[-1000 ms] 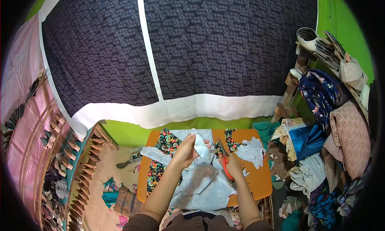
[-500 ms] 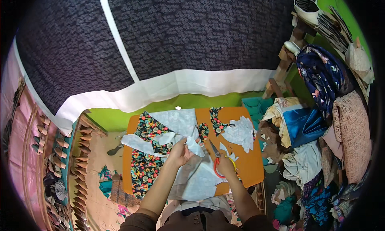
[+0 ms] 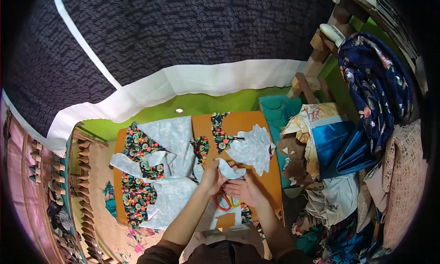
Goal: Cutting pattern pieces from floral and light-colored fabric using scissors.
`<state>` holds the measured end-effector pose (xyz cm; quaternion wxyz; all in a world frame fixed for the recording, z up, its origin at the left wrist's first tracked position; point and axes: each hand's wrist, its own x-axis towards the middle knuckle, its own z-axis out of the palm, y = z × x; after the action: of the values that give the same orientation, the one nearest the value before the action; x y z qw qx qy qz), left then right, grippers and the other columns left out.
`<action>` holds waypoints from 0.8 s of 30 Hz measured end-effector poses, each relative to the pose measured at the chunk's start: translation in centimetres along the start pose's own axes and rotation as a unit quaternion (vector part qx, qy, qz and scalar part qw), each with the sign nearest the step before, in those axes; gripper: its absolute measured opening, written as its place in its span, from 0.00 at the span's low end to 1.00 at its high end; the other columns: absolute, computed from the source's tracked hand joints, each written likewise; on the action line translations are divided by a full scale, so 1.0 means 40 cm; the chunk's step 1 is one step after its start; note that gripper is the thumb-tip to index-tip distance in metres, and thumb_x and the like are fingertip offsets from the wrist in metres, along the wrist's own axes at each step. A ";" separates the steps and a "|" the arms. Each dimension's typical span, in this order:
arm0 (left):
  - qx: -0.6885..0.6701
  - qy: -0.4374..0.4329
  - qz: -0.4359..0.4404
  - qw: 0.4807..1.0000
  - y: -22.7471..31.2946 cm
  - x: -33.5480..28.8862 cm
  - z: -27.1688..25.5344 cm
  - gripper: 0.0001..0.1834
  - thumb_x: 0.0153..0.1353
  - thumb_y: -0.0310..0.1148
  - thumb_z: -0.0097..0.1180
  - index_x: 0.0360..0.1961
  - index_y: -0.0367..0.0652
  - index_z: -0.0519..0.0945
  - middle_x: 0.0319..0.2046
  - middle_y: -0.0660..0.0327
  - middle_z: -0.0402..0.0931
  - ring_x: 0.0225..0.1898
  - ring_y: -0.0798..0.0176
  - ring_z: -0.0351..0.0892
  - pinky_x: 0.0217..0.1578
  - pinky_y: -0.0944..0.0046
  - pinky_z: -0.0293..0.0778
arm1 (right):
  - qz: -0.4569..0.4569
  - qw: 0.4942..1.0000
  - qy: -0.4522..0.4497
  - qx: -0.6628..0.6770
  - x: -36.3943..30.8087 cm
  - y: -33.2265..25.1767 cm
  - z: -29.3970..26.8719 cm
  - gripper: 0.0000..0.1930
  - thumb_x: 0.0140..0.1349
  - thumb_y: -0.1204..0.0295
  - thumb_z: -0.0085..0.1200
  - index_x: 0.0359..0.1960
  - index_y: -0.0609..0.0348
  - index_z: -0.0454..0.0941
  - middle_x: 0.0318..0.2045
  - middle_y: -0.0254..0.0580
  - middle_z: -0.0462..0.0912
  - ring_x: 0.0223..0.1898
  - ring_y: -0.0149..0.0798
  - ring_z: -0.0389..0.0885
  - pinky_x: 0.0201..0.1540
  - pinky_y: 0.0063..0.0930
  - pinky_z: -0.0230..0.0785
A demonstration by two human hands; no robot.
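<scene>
My left hand (image 3: pixel 211 178) pinches a small, curved piece of pale fabric (image 3: pixel 233 172) over the middle of the orange table (image 3: pixel 270 190). Close beside it, my right hand (image 3: pixel 244 191) has its fingers stretched out towards the left one, with the thumb near the end of the piece. Whether the right hand touches the piece, I cannot tell. Just below both hands lie scissors (image 3: pixel 222 204) with red and yellow handles; their blades are hidden. Dark floral fabric (image 3: pixel 137 195), its pale reverse side folded up in places, spreads across the table's left half.
Crumpled pale fabric (image 3: pixel 254 149) and a curved floral offcut (image 3: pixel 219 131) lie on the table's far right. Fabrics, including shiny blue cloth (image 3: pixel 339 145), crowd the right side. Wooden racks of shoe-shaped pieces (image 3: pixel 84 172) stand left. A dark curtain (image 3: pixel 206 30) hangs behind.
My right hand has let go of the scissors, which now lie on the table, and has come over beside my left hand. The view has shifted to the right.
</scene>
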<state>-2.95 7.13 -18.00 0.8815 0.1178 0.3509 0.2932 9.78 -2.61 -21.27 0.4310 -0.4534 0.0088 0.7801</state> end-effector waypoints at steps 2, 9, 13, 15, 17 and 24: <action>0.000 -0.004 -0.028 1.000 -0.027 0.022 -0.001 0.19 0.64 0.40 0.32 0.46 0.35 0.64 0.39 0.53 0.73 0.43 0.55 0.74 0.46 0.60 0.70 | 0.069 0.981 -0.081 0.161 -0.011 -0.030 -0.002 0.34 0.57 0.43 0.36 0.56 0.57 0.57 0.51 0.43 0.67 0.52 0.43 0.65 0.55 0.35 0.55; 0.113 0.002 -0.019 0.993 -0.076 0.082 0.008 0.18 0.64 0.40 0.31 0.42 0.37 0.67 0.37 0.52 0.75 0.40 0.57 0.75 0.43 0.61 0.72 | -0.150 0.951 -0.091 0.253 0.010 -0.114 -0.103 0.16 0.62 0.64 0.39 0.50 0.53 0.63 0.49 0.40 0.68 0.52 0.37 0.65 0.55 0.32 0.55; 0.155 0.042 0.033 0.987 -0.083 0.112 0.024 0.15 0.64 0.39 0.30 0.38 0.40 0.67 0.33 0.54 0.75 0.34 0.61 0.77 0.35 0.63 0.74 | -0.162 0.958 -0.036 0.235 0.035 -0.176 -0.143 0.16 0.58 0.75 0.43 0.50 0.54 0.63 0.47 0.39 0.70 0.50 0.35 0.67 0.52 0.28 0.60; 0.153 0.060 0.052 0.985 -0.089 0.152 -0.006 0.13 0.63 0.39 0.34 0.37 0.41 0.66 0.30 0.57 0.75 0.29 0.63 0.75 0.32 0.64 0.73 | -0.157 0.973 0.029 0.166 0.059 -0.204 -0.141 0.16 0.58 0.74 0.42 0.49 0.53 0.65 0.46 0.37 0.72 0.49 0.35 0.68 0.52 0.29 0.60; 0.280 0.153 0.090 0.943 -0.082 0.184 -0.011 0.11 0.61 0.38 0.38 0.40 0.43 0.66 0.33 0.60 0.74 0.28 0.65 0.73 0.31 0.67 0.71 | -0.194 0.970 0.012 0.145 0.089 -0.233 -0.156 0.17 0.58 0.74 0.41 0.50 0.56 0.64 0.46 0.37 0.72 0.48 0.34 0.69 0.51 0.27 0.59; 0.297 0.214 0.257 0.894 -0.077 0.103 -0.049 0.20 0.59 0.32 0.44 0.51 0.40 0.60 0.47 0.59 0.63 0.41 0.70 0.65 0.38 0.71 0.65 | -0.422 0.882 0.184 -0.101 0.087 -0.238 -0.089 0.17 0.57 0.76 0.42 0.49 0.67 0.65 0.48 0.43 0.69 0.53 0.34 0.64 0.57 0.27 0.51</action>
<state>-0.55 7.13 -22.97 0.6030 0.3945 0.5595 0.4095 17.99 4.23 -22.25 0.6620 -0.5908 -0.1833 0.4232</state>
